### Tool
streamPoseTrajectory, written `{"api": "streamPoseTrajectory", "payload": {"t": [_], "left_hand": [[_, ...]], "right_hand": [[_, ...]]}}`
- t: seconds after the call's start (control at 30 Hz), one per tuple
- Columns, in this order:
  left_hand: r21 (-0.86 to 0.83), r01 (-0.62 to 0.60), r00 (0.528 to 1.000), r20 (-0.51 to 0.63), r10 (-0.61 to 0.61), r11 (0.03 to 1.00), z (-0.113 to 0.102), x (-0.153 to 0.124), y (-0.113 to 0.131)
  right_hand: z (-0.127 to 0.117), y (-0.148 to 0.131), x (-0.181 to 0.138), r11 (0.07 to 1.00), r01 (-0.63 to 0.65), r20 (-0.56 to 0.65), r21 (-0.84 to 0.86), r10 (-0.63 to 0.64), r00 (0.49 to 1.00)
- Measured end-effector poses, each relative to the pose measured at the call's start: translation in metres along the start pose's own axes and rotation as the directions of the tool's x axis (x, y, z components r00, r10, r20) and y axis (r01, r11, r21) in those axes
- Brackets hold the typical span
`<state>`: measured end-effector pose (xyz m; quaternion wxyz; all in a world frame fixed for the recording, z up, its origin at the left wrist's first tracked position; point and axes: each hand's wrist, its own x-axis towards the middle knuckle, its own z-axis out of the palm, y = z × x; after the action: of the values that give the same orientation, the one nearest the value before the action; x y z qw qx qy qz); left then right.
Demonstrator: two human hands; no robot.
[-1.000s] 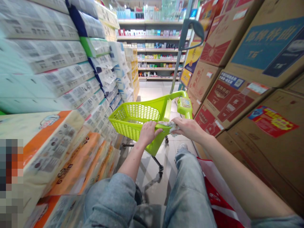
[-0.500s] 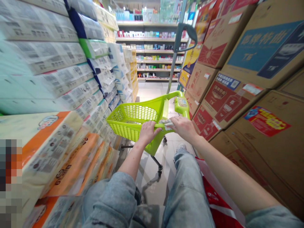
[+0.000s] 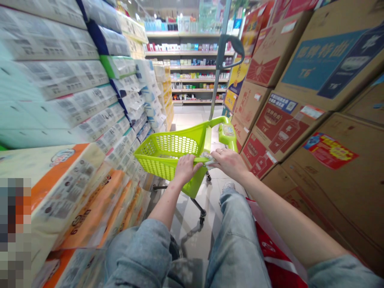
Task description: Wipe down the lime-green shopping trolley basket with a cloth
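Observation:
A small lime-green shopping cart (image 3: 168, 164) on wheels stands in front of me, its basket with holed walls pointing left. My left hand (image 3: 186, 170) is wrapped over the near rim of the cart. In my right hand (image 3: 228, 161) is a crumpled whitish cloth or tissue (image 3: 207, 159), pressed against the cart's rim just right of my left hand. The cart's curved handle (image 3: 226, 132) rises beyond my right hand. My fingertips on the cloth are partly hidden.
Stacked packs of tissue paper (image 3: 75, 92) line the left side, with orange packs (image 3: 87, 204) near my left knee. Cardboard cartons (image 3: 327, 60) are piled on the right. A grey pole with a loop handle (image 3: 222, 52) stands behind the cart. Stocked shelves (image 3: 195, 54) close the far end.
My right hand and the cloth have shifted slightly along the rim, a little to the left. My left hand keeps its place on the cart. The view has tilted slightly.

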<state>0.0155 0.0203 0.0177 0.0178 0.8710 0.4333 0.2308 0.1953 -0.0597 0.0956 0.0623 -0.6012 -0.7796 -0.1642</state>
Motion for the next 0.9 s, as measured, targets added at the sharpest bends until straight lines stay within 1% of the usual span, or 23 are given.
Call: {"api": "streamPoseTrajectory", "payload": {"t": [0.13,0.3,0.37,0.43,0.53,0.63,0.7,0.8,0.87,0.9], "left_hand": [[-0.008,-0.002,1.000,0.000,0.002,1.000,0.002,0.001,0.001],[-0.017,-0.008,1.000,0.012,0.008,1.000,0.003,0.000,0.004],[-0.039,-0.028,0.999,0.021,0.028,0.999,0.002,0.000,0.003],[-0.076,-0.061,0.998,0.027,0.064,0.995,0.001,-0.001,0.002],[-0.124,-0.098,0.995,0.019,0.101,0.987,0.000,-0.002,-0.003],[-0.120,-0.110,0.993,0.018,0.113,0.987,0.001,-0.001,-0.006],[-0.103,-0.107,0.994,0.018,0.109,0.989,0.003,0.000,-0.006],[-0.083,-0.099,0.995,0.012,0.100,0.992,0.006,0.001,-0.005],[-0.070,-0.090,0.996,0.010,0.091,0.994,0.008,0.001,-0.002],[-0.061,-0.084,0.996,0.011,0.085,0.995,0.009,0.002,-0.001]], "right_hand": [[-0.001,0.006,0.000,0.997,0.025,0.034,0.067,-0.027,0.999],[0.006,0.024,0.000,0.983,0.032,0.065,0.179,-0.045,0.997],[0.007,0.032,0.001,0.975,0.037,0.091,0.220,-0.058,0.994],[0.006,0.040,0.001,0.959,0.068,0.100,0.275,-0.098,0.990],[0.003,0.048,-0.001,0.918,0.172,0.054,0.358,-0.205,0.977],[0.004,0.055,-0.006,0.891,0.263,-0.052,0.371,-0.262,0.964],[0.008,0.058,-0.010,0.893,0.270,-0.120,0.359,-0.242,0.963],[0.017,0.061,-0.014,0.890,0.259,-0.168,0.374,-0.209,0.963],[0.024,0.062,-0.014,0.896,0.206,-0.172,0.394,-0.148,0.974],[0.027,0.063,-0.014,0.902,0.155,-0.176,0.403,-0.090,0.980]]}}
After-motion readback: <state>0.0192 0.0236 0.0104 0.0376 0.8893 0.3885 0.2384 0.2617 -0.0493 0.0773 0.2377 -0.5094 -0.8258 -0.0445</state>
